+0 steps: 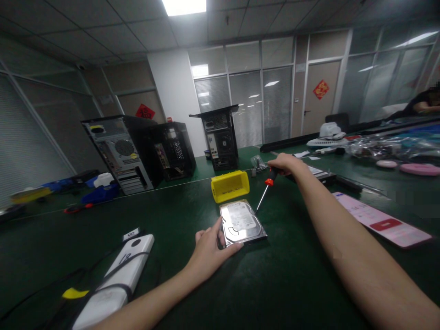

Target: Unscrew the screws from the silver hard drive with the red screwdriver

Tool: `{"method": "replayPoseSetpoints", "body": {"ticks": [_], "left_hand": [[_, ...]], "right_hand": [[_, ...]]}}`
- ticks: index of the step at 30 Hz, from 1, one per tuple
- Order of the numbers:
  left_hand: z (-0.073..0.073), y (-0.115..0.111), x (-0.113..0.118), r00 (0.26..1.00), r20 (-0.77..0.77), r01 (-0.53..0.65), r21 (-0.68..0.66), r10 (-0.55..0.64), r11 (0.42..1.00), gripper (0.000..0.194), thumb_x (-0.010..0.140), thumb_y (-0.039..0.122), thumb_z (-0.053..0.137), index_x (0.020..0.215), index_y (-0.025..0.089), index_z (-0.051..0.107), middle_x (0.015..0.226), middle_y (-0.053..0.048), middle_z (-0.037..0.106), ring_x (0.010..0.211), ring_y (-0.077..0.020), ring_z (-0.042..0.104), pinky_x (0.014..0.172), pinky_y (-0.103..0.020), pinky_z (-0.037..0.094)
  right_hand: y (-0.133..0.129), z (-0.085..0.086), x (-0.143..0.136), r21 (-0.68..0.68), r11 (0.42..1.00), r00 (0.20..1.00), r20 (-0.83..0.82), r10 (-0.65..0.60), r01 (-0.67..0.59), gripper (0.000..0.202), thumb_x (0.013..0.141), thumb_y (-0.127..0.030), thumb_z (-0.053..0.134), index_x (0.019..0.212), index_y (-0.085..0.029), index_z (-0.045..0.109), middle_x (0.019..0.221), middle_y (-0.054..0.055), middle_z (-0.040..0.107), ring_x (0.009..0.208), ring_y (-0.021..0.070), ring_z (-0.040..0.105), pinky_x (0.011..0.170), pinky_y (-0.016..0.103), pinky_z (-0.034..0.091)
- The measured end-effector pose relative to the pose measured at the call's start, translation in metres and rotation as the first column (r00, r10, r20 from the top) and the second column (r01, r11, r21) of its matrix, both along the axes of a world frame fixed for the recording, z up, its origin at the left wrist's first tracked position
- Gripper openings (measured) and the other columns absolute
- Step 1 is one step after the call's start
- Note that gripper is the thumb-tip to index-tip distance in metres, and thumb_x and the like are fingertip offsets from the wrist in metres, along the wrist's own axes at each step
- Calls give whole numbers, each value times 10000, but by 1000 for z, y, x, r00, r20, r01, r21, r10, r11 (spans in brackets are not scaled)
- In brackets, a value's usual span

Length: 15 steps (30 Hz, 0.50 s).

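A silver hard drive (pixel 240 221) with a white label lies flat on the green table. My left hand (pixel 211 245) grips its near left corner, thumb along the front edge and fingers at the left side. In my right hand (pixel 283 164) is a screwdriver (pixel 263 198) with a red and black handle, held tilted. Its tip meets the right edge of the drive; whether it sits in a screw I cannot tell. Right behind the drive stands a yellow plastic bin (pixel 230 185), its open side facing me.
Computer cases (pixel 137 151) stand at the back left, another case (pixel 222 137) behind the bin. A white power strip (pixel 120 275) with a black cable lies front left. To the right are a pink card (pixel 381 219) and plastic bags (pixel 374 149). A person (pixel 426 103) sits far right.
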<state>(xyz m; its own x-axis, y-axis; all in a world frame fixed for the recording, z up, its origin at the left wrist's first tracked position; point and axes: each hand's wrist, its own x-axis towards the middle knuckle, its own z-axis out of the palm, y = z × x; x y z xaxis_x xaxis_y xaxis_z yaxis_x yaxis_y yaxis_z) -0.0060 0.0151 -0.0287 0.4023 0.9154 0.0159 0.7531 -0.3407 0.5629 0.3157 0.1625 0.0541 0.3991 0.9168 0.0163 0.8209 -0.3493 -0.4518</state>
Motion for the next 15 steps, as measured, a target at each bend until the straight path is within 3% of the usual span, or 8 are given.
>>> {"method": "replayPoseSetpoints", "body": {"ticks": [15], "left_hand": [[1, -1, 0, 1000, 0, -6, -17, 6, 1000, 881, 721, 678, 492, 1408, 180, 257, 881, -57, 577, 917, -282, 481, 821, -382, 346]], "right_hand": [[-9, 3, -10, 22, 1000, 999, 46, 9, -10, 326, 736, -434, 508, 737, -140, 647, 613, 82, 651, 623, 210, 639, 644, 345, 493]]}}
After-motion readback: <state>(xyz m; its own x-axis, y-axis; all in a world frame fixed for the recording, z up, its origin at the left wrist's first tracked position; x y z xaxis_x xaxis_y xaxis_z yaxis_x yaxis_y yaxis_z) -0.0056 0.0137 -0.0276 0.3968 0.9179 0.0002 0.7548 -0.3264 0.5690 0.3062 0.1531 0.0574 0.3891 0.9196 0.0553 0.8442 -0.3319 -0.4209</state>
